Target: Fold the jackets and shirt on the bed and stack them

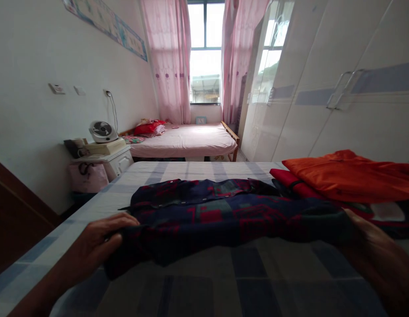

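Stretching from the left hand (103,237) to the right hand (378,240), a dark patterned garment (207,215) lies over a checked bedsheet (198,286). Left thumb and fingers pinch one end; how the right grips cannot be told. Pulling evenly, hands level, should limit creases.

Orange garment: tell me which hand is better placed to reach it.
Likely the right hand: it holds the end of the patterned garment nearer the orange garment. The left hand holds the opposite end, farther away.
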Demonstrator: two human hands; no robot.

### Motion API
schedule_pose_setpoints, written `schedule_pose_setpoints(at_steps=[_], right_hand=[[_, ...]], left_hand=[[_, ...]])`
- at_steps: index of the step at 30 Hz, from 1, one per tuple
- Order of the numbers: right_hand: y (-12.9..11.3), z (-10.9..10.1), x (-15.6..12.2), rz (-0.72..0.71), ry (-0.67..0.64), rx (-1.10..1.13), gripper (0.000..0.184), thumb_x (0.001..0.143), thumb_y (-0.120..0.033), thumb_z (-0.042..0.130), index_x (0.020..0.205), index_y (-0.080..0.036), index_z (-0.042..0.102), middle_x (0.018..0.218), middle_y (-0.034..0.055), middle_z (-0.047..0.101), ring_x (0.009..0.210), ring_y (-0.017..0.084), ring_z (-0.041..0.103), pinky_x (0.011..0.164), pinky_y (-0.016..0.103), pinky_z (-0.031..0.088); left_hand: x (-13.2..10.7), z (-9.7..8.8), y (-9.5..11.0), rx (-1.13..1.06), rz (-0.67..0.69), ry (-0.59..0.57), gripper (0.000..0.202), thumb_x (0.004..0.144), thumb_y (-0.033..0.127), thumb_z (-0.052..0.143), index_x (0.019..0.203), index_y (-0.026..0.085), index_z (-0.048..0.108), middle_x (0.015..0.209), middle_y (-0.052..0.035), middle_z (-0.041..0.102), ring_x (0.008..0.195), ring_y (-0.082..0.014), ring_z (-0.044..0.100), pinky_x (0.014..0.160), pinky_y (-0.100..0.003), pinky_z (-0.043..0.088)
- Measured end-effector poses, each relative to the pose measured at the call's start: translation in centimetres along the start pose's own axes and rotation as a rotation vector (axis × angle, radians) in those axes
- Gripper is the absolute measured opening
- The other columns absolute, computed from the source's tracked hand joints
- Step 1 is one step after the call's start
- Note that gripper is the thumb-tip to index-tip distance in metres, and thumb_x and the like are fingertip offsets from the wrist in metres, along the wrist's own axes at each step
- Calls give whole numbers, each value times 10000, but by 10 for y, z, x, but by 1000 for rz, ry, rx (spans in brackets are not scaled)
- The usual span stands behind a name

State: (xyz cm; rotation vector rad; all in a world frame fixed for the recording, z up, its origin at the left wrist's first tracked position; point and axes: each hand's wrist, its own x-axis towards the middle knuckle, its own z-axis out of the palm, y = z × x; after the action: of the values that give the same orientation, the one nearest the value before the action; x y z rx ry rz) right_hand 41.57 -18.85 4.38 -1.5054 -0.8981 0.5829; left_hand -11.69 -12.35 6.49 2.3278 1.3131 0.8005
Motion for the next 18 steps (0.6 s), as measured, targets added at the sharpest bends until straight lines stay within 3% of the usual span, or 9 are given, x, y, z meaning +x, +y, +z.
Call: schedule_pose_setpoints(at_steps=[2, 6, 9, 11, 14, 18], right_hand=[[12, -8, -3, 76, -7, 49, 229, 761, -489, 528, 887, -343, 653, 909, 49, 699, 894, 318, 660, 745, 445, 555], [36, -26, -7, 26, -99, -59, 292, 775, -536, 467, 885, -361, 673, 799, 51, 707, 837, 322, 675, 656, 444, 572], [37, -29, -7, 22, -211, -173, 280, 748, -561, 507, 776, -340, 676, 728, 57, 693, 733, 297, 676, 544, 379, 556], [29, -21, -5, 21, -266, -318, 291, 734, -559, 534, 750, -295, 657, 728, 55, 691, 673, 269, 662, 536, 357, 543], [14, 2, 4, -67, -242, -598, 355, 753, -563, 498, 864, -252, 629, 843, 61, 704, 744, 261, 658, 685, 383, 538], [5, 42, 27, -277, -262, -767, 424, 808, -526, 450, 1056, -213, 594, 1083, 85, 669, 979, 265, 628, 893, 392, 468]], left_hand=[[-13, 10, -10, 15, -79, -106, 308, 770, 378, 466, 883, 229, 710, 980, -48, 706, 927, -242, 636, 818, -276, 502], [-26, 24, -14, -11, -277, -144, 340, 700, 403, 544, 945, 253, 725, 1024, -31, 710, 989, -262, 632, 851, -294, 514], [-17, 23, 1, -101, -344, -349, 331, 728, 402, 563, 991, 265, 711, 999, -11, 715, 946, -235, 646, 803, -260, 526], [-1, 20, 5, -125, -345, -390, 339, 776, 444, 541, 1027, 274, 691, 1003, -2, 711, 928, -215, 649, 788, -242, 517], [25, 20, -17, -36, -350, -185, 424, 793, 525, 483, 1072, 257, 659, 1066, -20, 689, 954, -227, 642, 813, -271, 504], [48, 27, -74, 279, -424, 141, 599, 742, 564, 449, 1124, 131, 609, 1205, -165, 605, 1137, -332, 542, 996, -430, 391]])
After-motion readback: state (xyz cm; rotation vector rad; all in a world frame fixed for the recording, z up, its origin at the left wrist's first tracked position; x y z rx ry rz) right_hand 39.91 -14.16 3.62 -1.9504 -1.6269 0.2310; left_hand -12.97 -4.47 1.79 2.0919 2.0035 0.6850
